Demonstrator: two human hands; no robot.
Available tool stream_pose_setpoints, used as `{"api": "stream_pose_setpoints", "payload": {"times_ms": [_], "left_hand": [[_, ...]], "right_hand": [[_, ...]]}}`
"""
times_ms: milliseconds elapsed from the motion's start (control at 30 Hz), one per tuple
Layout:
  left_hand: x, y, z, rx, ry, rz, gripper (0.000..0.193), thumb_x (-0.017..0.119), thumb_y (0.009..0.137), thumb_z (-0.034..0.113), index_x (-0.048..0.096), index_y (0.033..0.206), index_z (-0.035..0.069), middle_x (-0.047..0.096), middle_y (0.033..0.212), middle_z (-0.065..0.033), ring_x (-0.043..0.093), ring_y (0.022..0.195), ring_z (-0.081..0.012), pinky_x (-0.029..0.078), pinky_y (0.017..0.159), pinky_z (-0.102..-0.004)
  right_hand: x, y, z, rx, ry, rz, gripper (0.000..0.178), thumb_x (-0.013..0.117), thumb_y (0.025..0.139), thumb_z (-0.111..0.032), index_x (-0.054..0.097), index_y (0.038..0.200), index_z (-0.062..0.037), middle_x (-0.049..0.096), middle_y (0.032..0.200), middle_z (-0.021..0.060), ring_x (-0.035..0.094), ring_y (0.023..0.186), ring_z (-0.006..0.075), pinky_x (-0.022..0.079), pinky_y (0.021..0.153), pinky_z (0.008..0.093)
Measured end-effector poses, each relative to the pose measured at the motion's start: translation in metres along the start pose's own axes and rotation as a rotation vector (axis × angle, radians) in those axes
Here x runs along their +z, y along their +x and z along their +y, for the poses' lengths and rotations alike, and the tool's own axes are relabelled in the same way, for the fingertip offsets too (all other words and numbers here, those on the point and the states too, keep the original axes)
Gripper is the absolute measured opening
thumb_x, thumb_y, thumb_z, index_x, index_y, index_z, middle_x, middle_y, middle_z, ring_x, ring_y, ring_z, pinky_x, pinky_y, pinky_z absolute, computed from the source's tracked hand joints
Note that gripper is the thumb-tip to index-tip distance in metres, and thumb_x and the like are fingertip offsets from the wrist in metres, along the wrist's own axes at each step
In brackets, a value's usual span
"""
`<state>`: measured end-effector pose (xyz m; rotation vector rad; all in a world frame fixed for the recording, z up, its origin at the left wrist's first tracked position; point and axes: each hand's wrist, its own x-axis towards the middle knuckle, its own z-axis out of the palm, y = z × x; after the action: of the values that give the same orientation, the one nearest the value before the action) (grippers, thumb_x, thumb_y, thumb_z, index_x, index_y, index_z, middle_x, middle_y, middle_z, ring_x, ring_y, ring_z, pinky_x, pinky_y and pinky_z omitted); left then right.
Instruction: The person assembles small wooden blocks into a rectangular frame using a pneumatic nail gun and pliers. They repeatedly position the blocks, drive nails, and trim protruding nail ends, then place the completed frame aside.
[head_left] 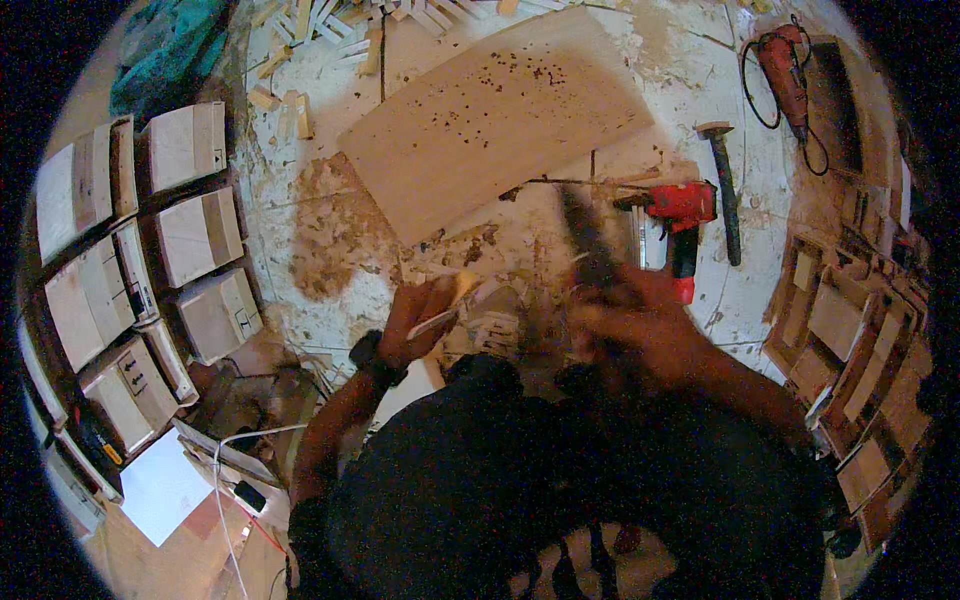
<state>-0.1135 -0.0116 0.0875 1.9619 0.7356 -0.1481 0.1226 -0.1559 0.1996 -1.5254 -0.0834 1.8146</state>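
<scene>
My left hand (pixel 415 310), with a dark band at the wrist, is closed on a small pale wood piece (pixel 435 322). To its right, my right hand (pixel 625 310) is smeared by motion and seems wrapped round a dark elongated tool (pixel 585 225) that points away from me; its kind is too blurred to make out. Beyond both hands a brown board (pixel 490 130) lies slanted on the floor, strewn with dark crumbs. A red and black power tool (pixel 682 210) rests just right of my right hand, and a hammer (pixel 724 185) lies beside it.
Stacked cartons (pixel 200 235) line the left side, with a white sheet (pixel 165 487) and a white cable (pixel 220 500) near them. Wood strips (pixel 330 25) are scattered at the far edge. A red corded power tool (pixel 785 80) lies far right, above stacked wood pieces (pixel 845 320).
</scene>
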Motion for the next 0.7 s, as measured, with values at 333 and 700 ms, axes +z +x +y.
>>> {"api": "stream_pose_setpoints", "payload": {"times_ms": [333,700], "left_hand": [[0.018,0.001,-0.012,0.167,0.453,0.184,0.040,0.066,0.074,0.017,0.053,0.107,-0.001,0.056,0.094,-0.0181,0.053,0.090,-0.0350,0.042,0.077,-0.0438],[0.026,0.011,-0.023,0.384,0.561,0.170,0.051,0.067,0.074,0.019,0.049,0.115,-0.005,0.052,0.112,-0.0209,0.053,0.098,-0.0360,0.045,0.080,-0.0427]], "right_hand": [[-0.001,0.026,0.024,0.119,-0.481,-0.427,0.039,0.056,0.077,-0.003,0.054,0.116,-0.0035,0.060,0.102,0.0059,0.055,0.092,0.0143,0.044,0.083,0.0283],[0.010,0.016,0.011,0.163,-0.311,-0.467,0.034,0.052,0.076,-0.004,0.053,0.109,-0.0013,0.062,0.094,0.0072,0.056,0.088,0.0155,0.045,0.079,0.0303]]}}
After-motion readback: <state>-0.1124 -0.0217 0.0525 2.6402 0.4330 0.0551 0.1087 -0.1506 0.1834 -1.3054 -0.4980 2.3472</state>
